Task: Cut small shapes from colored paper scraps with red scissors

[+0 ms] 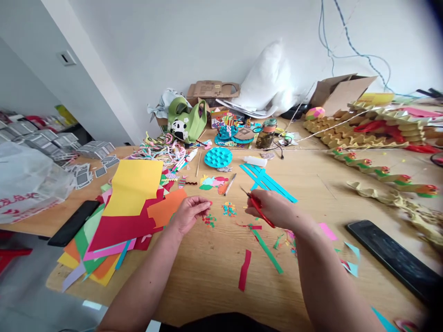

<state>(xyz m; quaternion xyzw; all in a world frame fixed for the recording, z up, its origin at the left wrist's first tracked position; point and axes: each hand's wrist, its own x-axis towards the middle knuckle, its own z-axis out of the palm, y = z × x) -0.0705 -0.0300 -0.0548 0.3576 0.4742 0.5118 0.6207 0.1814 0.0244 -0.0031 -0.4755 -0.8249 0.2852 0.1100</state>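
Observation:
My left hand point(192, 213) is closed in a pinch, with a small bit of red paper point(210, 203) at its fingertips. Just beneath it lies a small pile of red and green paper bits point(208, 221). My right hand point(273, 210) grips a pair of scissors point(256, 205) with red handles, its blades pointing up and left. Between the hands sits a second pile of blue, yellow and orange bits point(229, 209). A green paper strip point(267, 251) and a red paper strip point(245, 270) lie nearer to me on the wooden table.
Coloured paper sheets point(133, 189) are stacked at left, beside a black phone point(74, 222). Blue strips point(268, 181), a blue scalloped disc point(218, 158) and a white bottle point(255, 161) lie further back. At right are another phone point(391, 256) and egg cartons point(346, 129).

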